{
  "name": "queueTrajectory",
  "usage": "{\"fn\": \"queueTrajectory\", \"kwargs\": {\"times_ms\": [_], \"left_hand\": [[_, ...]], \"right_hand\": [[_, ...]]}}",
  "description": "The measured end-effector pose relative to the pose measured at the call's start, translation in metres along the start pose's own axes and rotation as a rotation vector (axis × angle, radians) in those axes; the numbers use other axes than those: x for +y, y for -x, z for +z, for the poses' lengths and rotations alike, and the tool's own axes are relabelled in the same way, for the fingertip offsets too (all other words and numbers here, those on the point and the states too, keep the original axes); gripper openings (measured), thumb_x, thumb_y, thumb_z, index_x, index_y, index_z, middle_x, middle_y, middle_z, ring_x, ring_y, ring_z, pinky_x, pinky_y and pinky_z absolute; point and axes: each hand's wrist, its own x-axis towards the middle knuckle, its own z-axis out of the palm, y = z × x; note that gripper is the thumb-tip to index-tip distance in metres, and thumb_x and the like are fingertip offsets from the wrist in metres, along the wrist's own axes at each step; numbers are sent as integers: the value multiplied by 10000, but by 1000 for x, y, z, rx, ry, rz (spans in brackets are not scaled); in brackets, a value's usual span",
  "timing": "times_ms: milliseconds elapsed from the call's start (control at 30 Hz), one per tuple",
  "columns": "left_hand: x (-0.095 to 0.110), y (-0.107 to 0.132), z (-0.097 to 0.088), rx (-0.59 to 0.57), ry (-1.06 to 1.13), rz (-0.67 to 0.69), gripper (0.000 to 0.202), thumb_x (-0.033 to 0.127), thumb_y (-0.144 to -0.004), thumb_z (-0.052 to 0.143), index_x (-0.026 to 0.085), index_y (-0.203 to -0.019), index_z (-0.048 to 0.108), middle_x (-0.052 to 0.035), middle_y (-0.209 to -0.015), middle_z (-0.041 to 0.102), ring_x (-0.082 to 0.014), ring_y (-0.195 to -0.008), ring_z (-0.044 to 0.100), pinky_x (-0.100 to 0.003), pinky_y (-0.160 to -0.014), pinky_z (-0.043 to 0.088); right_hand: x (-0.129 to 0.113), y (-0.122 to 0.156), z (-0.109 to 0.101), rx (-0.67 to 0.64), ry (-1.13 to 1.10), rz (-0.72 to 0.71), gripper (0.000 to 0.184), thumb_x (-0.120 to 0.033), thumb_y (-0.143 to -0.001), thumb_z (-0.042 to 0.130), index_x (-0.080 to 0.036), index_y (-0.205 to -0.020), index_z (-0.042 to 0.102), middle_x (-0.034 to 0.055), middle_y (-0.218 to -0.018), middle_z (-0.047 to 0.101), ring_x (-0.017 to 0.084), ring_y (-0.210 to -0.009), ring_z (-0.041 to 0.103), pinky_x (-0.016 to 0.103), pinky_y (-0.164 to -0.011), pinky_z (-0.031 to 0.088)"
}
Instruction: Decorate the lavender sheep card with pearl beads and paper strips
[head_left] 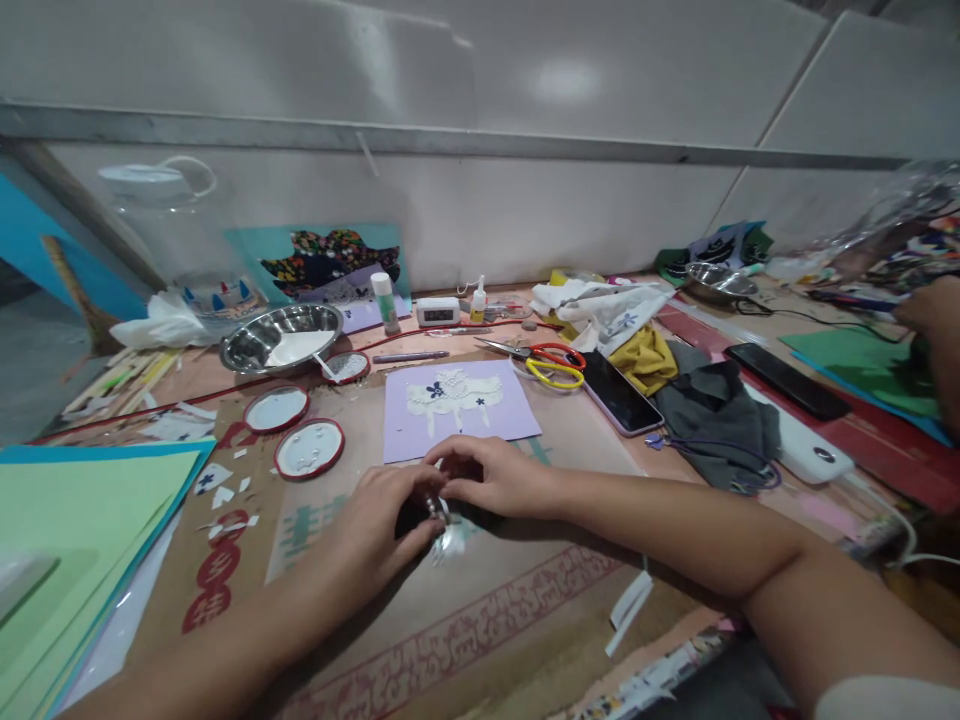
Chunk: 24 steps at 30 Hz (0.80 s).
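My left hand (382, 525) and my right hand (491, 478) meet low on the cardboard-covered table (525, 600), fingers curled together around a small shiny thing (441, 510) that I cannot make out. A pale scrap lies just below them. Right behind the hands lies a lilac paper sheet (457, 408) with a white cut-out shape and small blue flowers glued on it.
Round red-rimmed lids (309, 448) and a steel bowl (281, 338) sit at the left, green and blue paper sheets (82, 520) beyond. Scissors (551, 365), a phone (619, 392), cloths (712, 410) and glue bottles (385, 300) lie behind. Another person's arm (937, 330) shows at the right edge.
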Motion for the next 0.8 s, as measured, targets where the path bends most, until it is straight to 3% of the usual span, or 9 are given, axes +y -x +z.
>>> {"fn": "queueTrajectory", "kwargs": {"times_ms": [133,233,267,333,433,600,800], "left_hand": [[1,0,1,9,236,-135,348,286,-900,601,253,-1237,523,-39,-1076,683,-207,-959,657,-359,-853,528],[-1,-2,-1,-26,360,-178,379,314,-928,562,244,-1286,460,-11,-967,662,-176,-893,652,-324,-823,533],[-2,-3,-2,-32,377,-182,381,320,-931,553,238,-1289,454,-6,-940,653,-173,-878,648,-320,-814,532],[-2,-5,-4,-37,375,-188,382,324,-926,545,227,-1286,458,-8,-921,644,-174,-863,639,-323,-805,528],[0,-5,-7,-49,334,-187,389,317,-911,548,219,-1279,470,-13,-915,637,-179,-850,628,-331,-793,521],[4,-5,-10,-81,329,-192,381,292,-908,532,218,-1277,477,-14,-909,634,-181,-841,619,-328,-780,515],[4,-4,-10,-109,317,-184,362,300,-926,528,236,-1281,502,-22,-944,635,-186,-860,610,-336,-798,506]], "right_hand": [[-3,-1,-1,32,14,-22,287,-170,-898,625,-189,-1184,615,29,-960,704,141,-852,657,272,-780,523],[-10,-4,-19,113,228,-17,273,-220,-928,600,-179,-1197,621,53,-983,705,154,-813,654,290,-756,534],[-13,-4,-29,144,353,-24,260,-236,-938,589,-171,-1186,632,77,-1035,708,174,-852,662,322,-796,540],[-14,-5,-52,202,664,-36,311,-281,-970,555,-145,-1241,625,154,-1248,664,264,-1124,627,451,-1014,475],[-7,-3,-87,181,949,123,480,-341,-965,573,-70,-1361,562,255,-1421,546,382,-1324,515,570,-1111,383],[13,3,-117,-106,922,219,613,-464,-969,536,-132,-1481,477,204,-1578,375,381,-1471,341,554,-1187,317],[18,4,-117,-112,859,161,612,-492,-936,592,-179,-1457,524,165,-1571,400,395,-1469,336,580,-1193,299]]}}
